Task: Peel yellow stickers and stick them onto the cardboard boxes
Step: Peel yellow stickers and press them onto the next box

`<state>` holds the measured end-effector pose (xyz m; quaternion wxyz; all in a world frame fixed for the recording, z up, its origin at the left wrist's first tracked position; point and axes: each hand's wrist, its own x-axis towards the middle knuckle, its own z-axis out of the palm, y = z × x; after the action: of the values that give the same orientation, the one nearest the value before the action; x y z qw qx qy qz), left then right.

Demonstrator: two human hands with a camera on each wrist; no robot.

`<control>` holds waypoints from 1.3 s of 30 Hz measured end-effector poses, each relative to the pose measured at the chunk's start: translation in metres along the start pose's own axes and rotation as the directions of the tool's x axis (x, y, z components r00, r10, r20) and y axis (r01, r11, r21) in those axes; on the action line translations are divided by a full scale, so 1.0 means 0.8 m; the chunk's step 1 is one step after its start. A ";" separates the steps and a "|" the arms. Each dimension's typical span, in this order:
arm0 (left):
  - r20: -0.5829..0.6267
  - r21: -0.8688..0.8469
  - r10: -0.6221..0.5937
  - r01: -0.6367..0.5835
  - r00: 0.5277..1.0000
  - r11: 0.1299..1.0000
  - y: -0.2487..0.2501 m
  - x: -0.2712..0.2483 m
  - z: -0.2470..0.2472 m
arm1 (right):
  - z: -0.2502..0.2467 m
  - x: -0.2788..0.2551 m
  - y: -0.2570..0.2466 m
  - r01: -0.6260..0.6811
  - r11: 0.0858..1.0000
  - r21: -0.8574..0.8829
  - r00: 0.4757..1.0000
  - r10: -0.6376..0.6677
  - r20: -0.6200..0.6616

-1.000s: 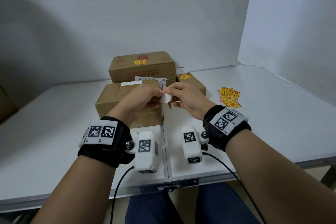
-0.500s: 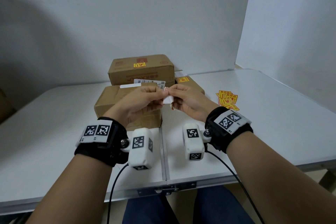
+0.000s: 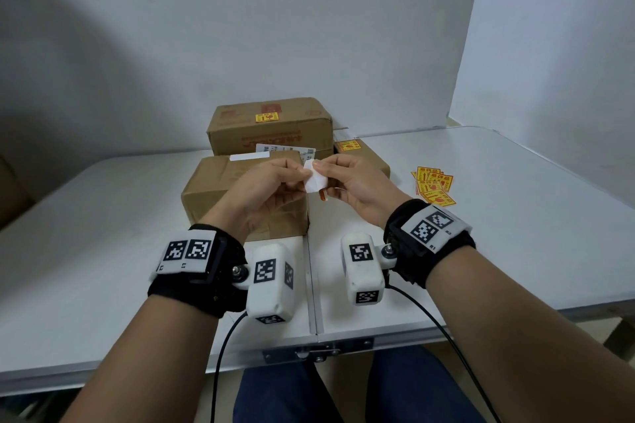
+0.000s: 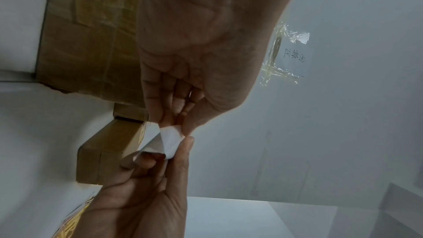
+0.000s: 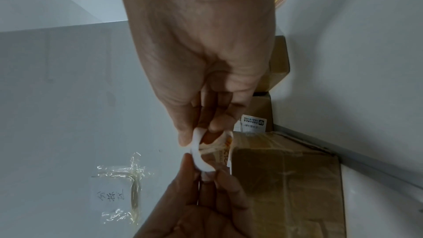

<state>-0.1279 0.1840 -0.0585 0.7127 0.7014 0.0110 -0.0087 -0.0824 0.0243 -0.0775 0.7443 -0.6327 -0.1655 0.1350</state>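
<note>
Both hands meet above the near cardboard box (image 3: 213, 192) and pinch one yellow sticker (image 3: 314, 178), seen from its white back. My left hand (image 3: 298, 182) grips its left edge between thumb and fingers; my right hand (image 3: 324, 178) pinches the right edge. The white backing (image 5: 199, 149) curls away from the yellow printed face (image 5: 225, 149). An orange corner (image 3: 323, 196) hangs below the paper. In the left wrist view the white backing (image 4: 170, 138) is folded between both thumbs. A pile of yellow stickers (image 3: 433, 185) lies to the right.
A larger cardboard box (image 3: 271, 134) at the back carries a yellow sticker (image 3: 267, 117). A small box (image 3: 369, 161) behind my right hand also bears one (image 3: 348, 146). The white folding table (image 3: 515, 216) has a centre seam and a wall close behind.
The white backing stands out further between the fingers than before, and an orange corner now shows beneath it. The hands stay in about the same place above the near box.
</note>
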 end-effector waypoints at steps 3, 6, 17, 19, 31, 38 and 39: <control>-0.001 0.001 0.034 -0.034 0.999 0.999 -0.002 0.001 0.003 | 0.000 0.003 -0.002 -0.010 0.999 0.039 1.000 0.011 -0.011; -0.012 0.040 0.044 -0.044 0.999 0.998 -0.001 0.000 0.008 | 0.000 0.002 -0.007 -0.007 1.000 0.027 1.000 0.008 -0.019; -0.026 0.182 0.144 -0.137 0.989 0.974 0.000 0.002 0.019 | 0.001 -0.004 -0.016 0.039 0.979 -0.200 0.995 -0.056 -0.079; -0.036 0.200 0.149 -0.139 0.988 0.970 -0.002 0.002 0.018 | 0.002 -0.006 -0.016 0.048 0.969 -0.240 0.992 -0.075 -0.104; -0.131 0.209 0.195 -0.166 0.972 0.964 -0.006 0.011 0.015 | 0.001 -0.006 -0.012 0.107 0.969 -0.222 0.952 -0.165 -0.260; -0.169 0.256 0.236 -0.189 0.957 0.948 -0.004 0.007 0.016 | 0.001 -0.004 -0.010 0.119 0.969 -0.215 0.940 -0.180 -0.289; -0.177 0.264 0.243 -0.192 0.954 0.945 -0.005 0.006 0.015 | 0.001 -0.003 -0.009 0.123 0.970 -0.212 0.938 -0.183 -0.295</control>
<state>-0.1229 0.1718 -0.0621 0.6126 0.7775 0.0059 0.1421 -0.0848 0.0230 -0.0707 0.7055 -0.6994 -0.1069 -0.0415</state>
